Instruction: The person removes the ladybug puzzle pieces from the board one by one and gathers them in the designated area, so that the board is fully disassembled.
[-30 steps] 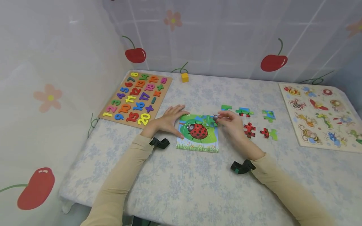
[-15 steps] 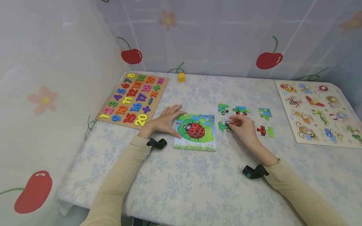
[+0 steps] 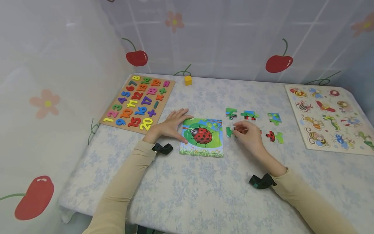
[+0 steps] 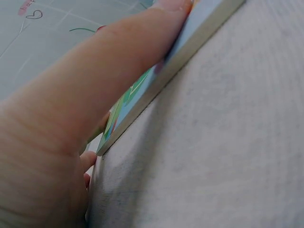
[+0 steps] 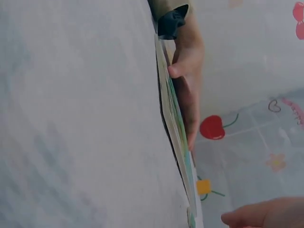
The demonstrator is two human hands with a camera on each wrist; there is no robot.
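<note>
A square ladybug puzzle board [image 3: 201, 138] lies flat at the middle of the table. My left hand [image 3: 168, 128] is spread at its left side, thumb and fingers straight, steadying the board; in the left wrist view the thumb [image 4: 109, 52] rests on the board's edge. My right hand [image 3: 249, 135] is bent over loose puzzle pieces to the board's right. Its thumb and forefinger stand apart beside a green puzzle piece [image 3: 229, 132], which lies on the table and is partly covered. I see no piece between the fingers. The right wrist view catches only a fingertip [image 5: 232, 218].
Further loose pieces lie around the right hand, among them a ladybug-head piece [image 3: 231, 113] and a red-and-green piece [image 3: 274, 137]. A number board [image 3: 137, 104] is at the left, an insect board [image 3: 330, 118] at the right. A yellow cube [image 3: 188, 80] sits at the back.
My right hand has moved right, off the puzzle board, carrying a green piece, which now lies among the loose pieces. The left hand has kept its place on the board.
</note>
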